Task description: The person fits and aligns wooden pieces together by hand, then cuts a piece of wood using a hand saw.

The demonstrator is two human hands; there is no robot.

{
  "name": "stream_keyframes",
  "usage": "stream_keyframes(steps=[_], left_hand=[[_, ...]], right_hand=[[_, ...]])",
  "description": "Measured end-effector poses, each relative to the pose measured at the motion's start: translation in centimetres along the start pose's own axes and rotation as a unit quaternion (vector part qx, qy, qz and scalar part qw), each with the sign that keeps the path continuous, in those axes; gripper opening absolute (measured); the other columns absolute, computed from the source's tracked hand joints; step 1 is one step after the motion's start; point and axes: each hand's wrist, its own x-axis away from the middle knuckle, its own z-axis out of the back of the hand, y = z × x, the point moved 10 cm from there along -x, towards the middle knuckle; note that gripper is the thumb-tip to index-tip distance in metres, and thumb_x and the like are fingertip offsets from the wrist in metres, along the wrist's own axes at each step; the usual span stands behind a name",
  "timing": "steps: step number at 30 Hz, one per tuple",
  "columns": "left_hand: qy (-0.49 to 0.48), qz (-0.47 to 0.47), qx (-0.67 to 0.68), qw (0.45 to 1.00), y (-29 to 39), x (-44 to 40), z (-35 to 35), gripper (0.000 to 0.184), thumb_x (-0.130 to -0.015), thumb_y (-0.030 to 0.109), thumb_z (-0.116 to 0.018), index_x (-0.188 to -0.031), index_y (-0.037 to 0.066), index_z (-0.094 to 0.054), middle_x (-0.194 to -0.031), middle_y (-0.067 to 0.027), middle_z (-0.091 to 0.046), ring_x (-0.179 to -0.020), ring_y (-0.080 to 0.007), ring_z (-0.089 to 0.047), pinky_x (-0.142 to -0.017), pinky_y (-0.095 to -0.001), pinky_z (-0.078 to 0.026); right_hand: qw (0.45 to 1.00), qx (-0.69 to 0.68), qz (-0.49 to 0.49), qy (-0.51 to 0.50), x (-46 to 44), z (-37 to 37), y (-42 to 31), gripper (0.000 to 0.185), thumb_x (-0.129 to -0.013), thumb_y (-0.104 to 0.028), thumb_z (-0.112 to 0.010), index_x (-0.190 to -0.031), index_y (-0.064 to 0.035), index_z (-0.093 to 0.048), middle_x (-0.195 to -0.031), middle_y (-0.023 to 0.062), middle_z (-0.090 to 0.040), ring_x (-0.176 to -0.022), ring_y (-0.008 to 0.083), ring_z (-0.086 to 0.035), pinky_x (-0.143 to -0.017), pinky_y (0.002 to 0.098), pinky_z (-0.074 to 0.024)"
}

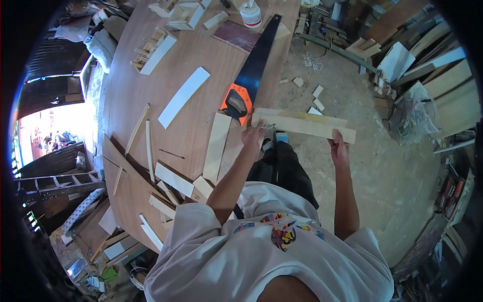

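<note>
A pale wooden board [307,125] with dark marks near its left end is held out in front of me, beyond the table's edge. My left hand [253,135] grips its left end, close to the table edge. At the other end my right hand [338,145] pinches the lower edge. Just beyond my left hand, a handsaw [254,65] lies on the table, its orange and black handle towards me and its dark blade pointing away. Another pale board [217,147] rests on the table beside the saw handle.
The wooden table [131,95] carries a white strip [184,97], a reddish-brown panel [235,35], a white tub [250,15], small wooden frames [187,15] and several offcuts. On the floor to the right lie small wood blocks [317,91] and a clear plastic bag [415,116] near stacked boards.
</note>
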Motion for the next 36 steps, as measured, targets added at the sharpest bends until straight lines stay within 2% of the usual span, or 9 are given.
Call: stream_keyframes(steps=[5,7,10,18,20,26,29,31,36], left_hand=[[0.061,-0.031,-0.091,0.994,1.1,-1.7,1.9,0.038,-0.074,0.022,-0.078,-0.101,0.001,-0.062,-0.084,-0.0061,-0.064,-0.064,-0.0152,-0.061,-0.060,-0.0291,-0.050],[0.119,-0.068,-0.390,0.911,3.8,-1.9,3.2,0.053,-0.069,0.039,-0.080,-0.095,-0.003,-0.063,-0.083,-0.0072,-0.065,-0.065,-0.0162,-0.061,-0.064,-0.0321,-0.049],[0.131,-0.155,-0.414,0.887,5.5,-4.1,4.2,0.060,-0.063,0.050,-0.080,-0.087,-0.003,-0.065,-0.079,-0.0065,-0.066,-0.067,-0.0166,-0.062,-0.065,-0.0328,-0.048],[0.084,-0.223,-0.469,0.850,10.6,-7.5,3.9,0.043,-0.064,0.038,-0.081,-0.080,-0.001,-0.067,-0.068,-0.0096,-0.061,-0.070,-0.0180,-0.060,-0.065,-0.0312,-0.045],[0.075,-0.396,-0.494,0.770,12.9,-7.7,3.3,0.036,-0.070,0.037,-0.076,-0.081,0.004,-0.069,-0.070,-0.0105,-0.066,-0.063,-0.0201,-0.062,-0.065,-0.0342,-0.047],[0.075,-0.371,-0.477,0.793,15.3,-7.6,3.8,0.030,-0.071,0.030,-0.075,-0.083,0.003,-0.068,-0.071,-0.0140,-0.065,-0.066,-0.0254,-0.062,-0.063,-0.0357,-0.046],[0.105,-0.389,-0.518,0.754,15.0,-9.0,4.7,0.030,-0.068,0.029,-0.078,-0.081,0.003,-0.068,-0.073,-0.0148,-0.065,-0.070,-0.0272,-0.062,-0.065,-0.0369,-0.047],[0.148,-0.508,-0.561,0.637,16.0,-6.4,3.4,0.029,-0.067,0.026,-0.079,-0.080,0.003,-0.068,-0.077,-0.0158,-0.065,-0.075,-0.0296,-0.062,-0.068,-0.0385,-0.047],[0.133,-0.407,-0.533,0.730,15.2,-8.3,4.6,0.031,-0.066,0.024,-0.079,-0.083,0.000,-0.067,-0.082,-0.0177,-0.064,-0.085,-0.0332,-0.061,-0.074,-0.0404,-0.047]], right_hand=[[1.000,-0.015,0.005,-0.017,-1.0,-1.1,1.5,0.041,-0.085,-0.014,-0.066,-0.121,-0.0048,-0.048,-0.114,0.0096,-0.058,-0.102,0.0208,-0.060,-0.087,0.0379,-0.0543],[0.999,-0.027,0.005,-0.023,-1.6,-2.0,2.2,0.041,-0.084,-0.013,-0.066,-0.120,-0.0047,-0.048,-0.113,0.0094,-0.058,-0.102,0.0206,-0.060,-0.087,0.0381,-0.0544],[0.999,-0.041,0.005,-0.027,-2.0,-3.1,3.1,0.038,-0.085,-0.012,-0.066,-0.118,-0.0043,-0.050,-0.111,0.0090,-0.059,-0.099,0.0199,-0.061,-0.086,0.0376,-0.0548],[0.995,-0.090,-0.009,-0.052,-2.8,-8.5,5.8,0.025,-0.086,-0.010,-0.065,-0.109,-0.0058,-0.056,-0.100,0.0040,-0.061,-0.087,0.0149,-0.062,-0.083,0.0341,-0.0552],[0.992,-0.081,-0.003,-0.094,-3.2,-10.1,6.8,0.033,-0.087,-0.012,-0.063,-0.118,-0.0080,-0.051,-0.111,0.0059,-0.059,-0.104,0.0197,-0.058,-0.090,0.0365,-0.0517],[0.988,-0.108,-0.041,-0.100,-3.2,-10.9,10.9,0.033,-0.087,-0.013,-0.063,-0.118,-0.0075,-0.050,-0.114,0.0068,-0.057,-0.106,0.0206,-0.057,-0.093,0.0372,-0.0499],[0.987,-0.124,-0.065,-0.078,-3.0,-10.1,12.2,0.026,-0.086,-0.010,-0.064,-0.110,-0.0071,-0.054,-0.104,0.0064,-0.061,-0.099,0.0192,-0.060,-0.089,0.0388,-0.0522],[0.988,-0.113,-0.074,-0.081,-2.8,-10.0,12.3,0.027,-0.086,-0.013,-0.065,-0.110,-0.0061,-0.054,-0.105,0.0079,-0.060,-0.101,0.0206,-0.059,-0.090,0.0391,-0.0519],[0.987,-0.084,-0.102,-0.090,-2.3,-9.7,11.7,0.029,-0.086,-0.017,-0.066,-0.109,-0.0044,-0.055,-0.105,0.0089,-0.060,-0.100,0.0213,-0.059,-0.088,0.0386,-0.0523]])
